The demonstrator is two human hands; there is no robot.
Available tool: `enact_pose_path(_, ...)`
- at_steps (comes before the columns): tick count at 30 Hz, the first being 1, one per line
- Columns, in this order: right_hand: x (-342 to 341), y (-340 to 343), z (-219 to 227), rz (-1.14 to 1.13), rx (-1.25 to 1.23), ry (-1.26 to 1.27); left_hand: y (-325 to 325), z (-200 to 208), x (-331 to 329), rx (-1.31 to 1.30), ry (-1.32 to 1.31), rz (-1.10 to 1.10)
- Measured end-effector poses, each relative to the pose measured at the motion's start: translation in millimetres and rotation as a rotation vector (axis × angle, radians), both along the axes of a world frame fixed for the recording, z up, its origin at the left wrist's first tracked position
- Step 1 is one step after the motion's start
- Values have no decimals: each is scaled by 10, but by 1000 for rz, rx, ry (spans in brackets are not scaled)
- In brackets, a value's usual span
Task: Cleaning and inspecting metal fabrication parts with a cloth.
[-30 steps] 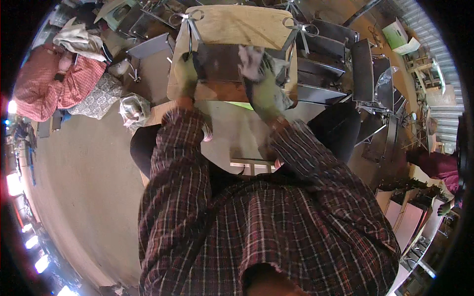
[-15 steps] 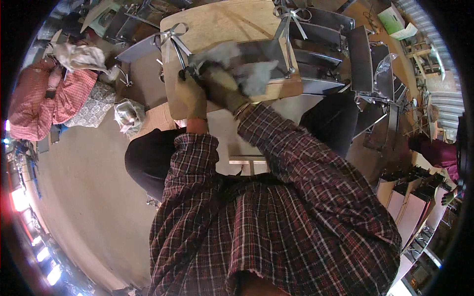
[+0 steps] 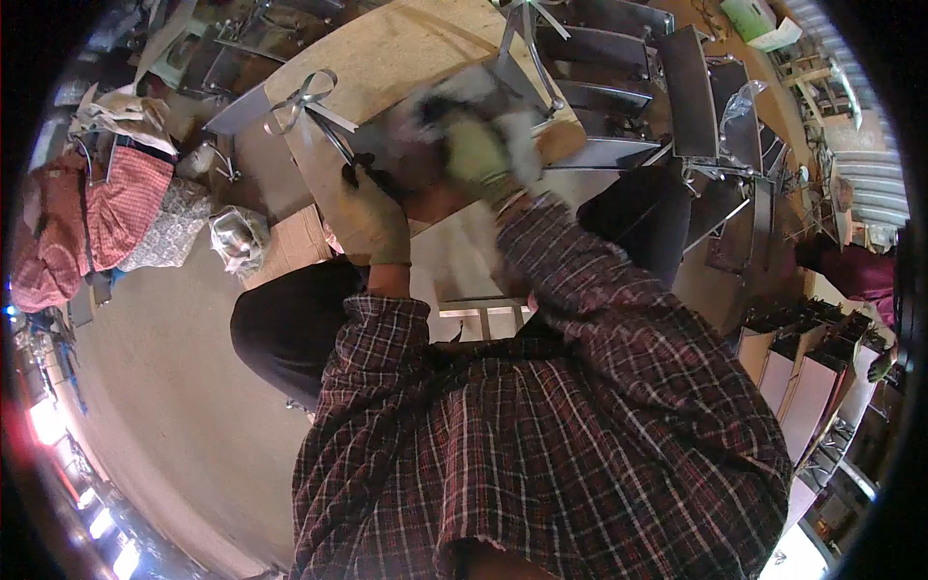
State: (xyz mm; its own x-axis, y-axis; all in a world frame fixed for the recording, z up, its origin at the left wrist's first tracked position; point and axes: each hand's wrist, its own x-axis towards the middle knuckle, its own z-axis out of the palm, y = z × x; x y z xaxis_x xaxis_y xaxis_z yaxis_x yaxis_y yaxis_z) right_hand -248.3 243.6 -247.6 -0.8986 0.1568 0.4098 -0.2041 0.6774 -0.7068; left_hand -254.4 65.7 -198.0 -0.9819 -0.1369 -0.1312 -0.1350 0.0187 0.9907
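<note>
My left hand (image 3: 372, 222), in a beige glove with dark fingertips, is closed on the left end of a dark metal panel (image 3: 517, 82), by a thin metal rod (image 3: 332, 138). This end rod and the one at the right carry silvery bow-shaped loops (image 3: 307, 101). My gloved right hand (image 3: 478, 159) is smeared by motion and presses a greyish-white cloth (image 3: 522, 145) against the panel. Beneath the panel lies a pale wooden board (image 3: 387, 48), tilted above my knees. The panel's middle is hidden by the hand and the blur.
Dark metal panels (image 3: 604, 53) are stacked at the right. A clear plastic bag (image 3: 242, 237) and cardboard (image 3: 295, 246) lie left of my knee. At far left sits a person in red checked clothing (image 3: 145, 203); another person's dark red sleeve (image 3: 860, 280) shows at far right.
My right hand has moved right with the cloth across the panel. The board and panel have shifted left and tilted in the picture. My left hand keeps its hold.
</note>
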Motion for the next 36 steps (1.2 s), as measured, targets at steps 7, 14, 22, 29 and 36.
enact_pose_path(7, 303, -531, -122, -223, 463, 151, -34, -383, -160, -206, 229, 144)
enact_pose_path(14, 566, 636, 190, -367, -122, 1, -70, 10, 79, -550, 199, 45)
enact_pose_path(22, 504, 1028, 36, -810, 1, 271, 167, 73, 62, -660, 171, 70)
enact_pose_path(29, 369, 796, 297, -481, -622, 249, -9, 69, -10, -331, 160, 86)
enact_pose_path(36, 99, 738, 630, -317, -593, 327, -377, -123, -297, -306, 213, 63)
